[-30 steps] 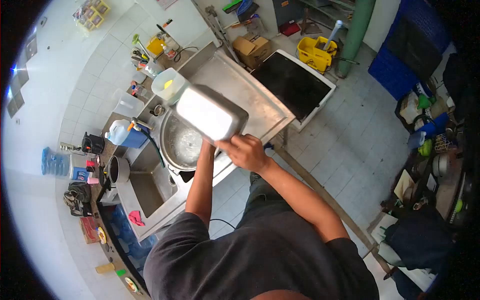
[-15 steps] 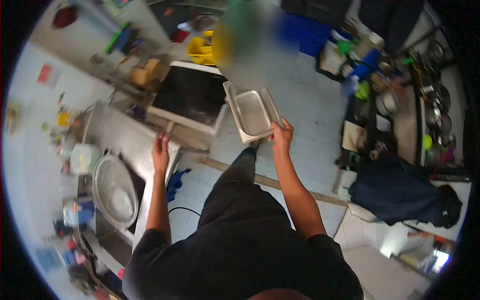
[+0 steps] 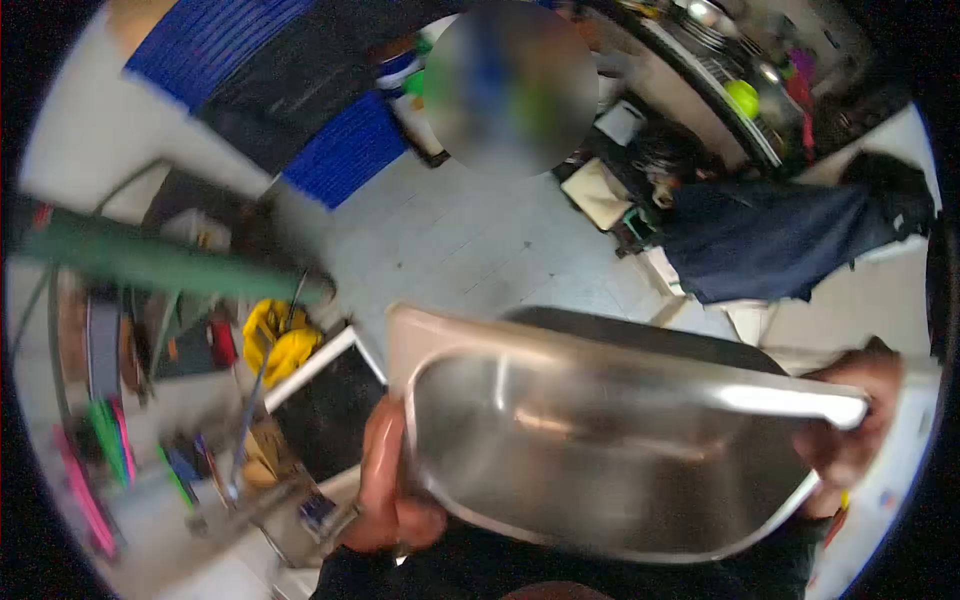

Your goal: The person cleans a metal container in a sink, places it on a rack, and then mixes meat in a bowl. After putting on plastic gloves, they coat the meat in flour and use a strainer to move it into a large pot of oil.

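Two hands on one pan, head view: steel pan (image 3: 600, 440) is up in the air in front of the torso, nothing under it but the hands, tilted so its inside faces the camera. Left hand (image 3: 385, 490) sits against the left end, fingers close together and narrow along the outside of the rim corner; can't tell if the fingertips close underneath. Right hand (image 3: 850, 445) is clamped on the right end, fingers around the rim, though blur hides exact finger placement. Dark strip (image 3: 680, 340) behind the upper rim: can't tell if it's the pan's outer wall or something separate. Handling, my read: keep one hand per short end, equal load, or the wide body will roll about its long axis. Thumbs over the flange, fingers under it; pinching only the lip risks a slip, worse if the metal is wet. Hold elbows in, turn slowly, both wrists together, so the corners don't swing. Bring the rim level if anything is in it. Lower left, white-framed dark panel (image 3: 325, 405) and yellow bucket (image 3: 280, 345) lie beyond the left hand; leave margin there. Watch footing on the floor (image 3: 450, 235), since the pan blocks the view down.
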Demonstrator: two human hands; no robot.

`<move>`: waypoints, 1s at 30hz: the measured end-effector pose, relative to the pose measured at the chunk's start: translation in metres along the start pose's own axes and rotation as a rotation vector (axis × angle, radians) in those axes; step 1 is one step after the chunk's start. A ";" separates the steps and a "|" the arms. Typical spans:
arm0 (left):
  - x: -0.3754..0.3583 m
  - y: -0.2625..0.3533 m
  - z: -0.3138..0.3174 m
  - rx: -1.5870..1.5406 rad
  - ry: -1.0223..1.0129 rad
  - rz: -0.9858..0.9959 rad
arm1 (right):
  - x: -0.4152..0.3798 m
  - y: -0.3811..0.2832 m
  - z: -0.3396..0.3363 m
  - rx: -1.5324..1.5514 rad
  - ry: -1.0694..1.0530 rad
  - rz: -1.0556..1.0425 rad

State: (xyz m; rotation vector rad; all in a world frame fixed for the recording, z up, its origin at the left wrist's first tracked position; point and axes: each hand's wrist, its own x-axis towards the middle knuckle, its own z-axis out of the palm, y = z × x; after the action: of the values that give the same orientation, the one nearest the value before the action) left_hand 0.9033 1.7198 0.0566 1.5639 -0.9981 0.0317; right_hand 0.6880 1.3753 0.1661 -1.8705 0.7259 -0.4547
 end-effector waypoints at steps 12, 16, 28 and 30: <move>0.225 -0.089 0.174 -0.028 -0.055 0.164 | 0.130 0.008 -0.120 -0.161 0.354 0.048; 0.292 -0.114 0.215 -0.001 -0.047 0.167 | 0.208 0.010 -0.148 -0.173 0.380 0.026; 0.583 -0.261 0.399 -0.564 -0.288 -0.103 | 0.475 0.010 -0.133 -0.215 0.924 -0.218; 0.618 -0.275 0.398 -0.639 -0.454 -0.190 | 0.513 0.007 -0.137 -0.498 1.101 -0.321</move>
State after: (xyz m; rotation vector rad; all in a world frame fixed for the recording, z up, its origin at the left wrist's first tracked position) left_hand 1.2581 1.0197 0.0558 1.0760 -1.0612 -0.7347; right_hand 0.9855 0.9368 0.2051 -2.1267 1.3318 -1.7089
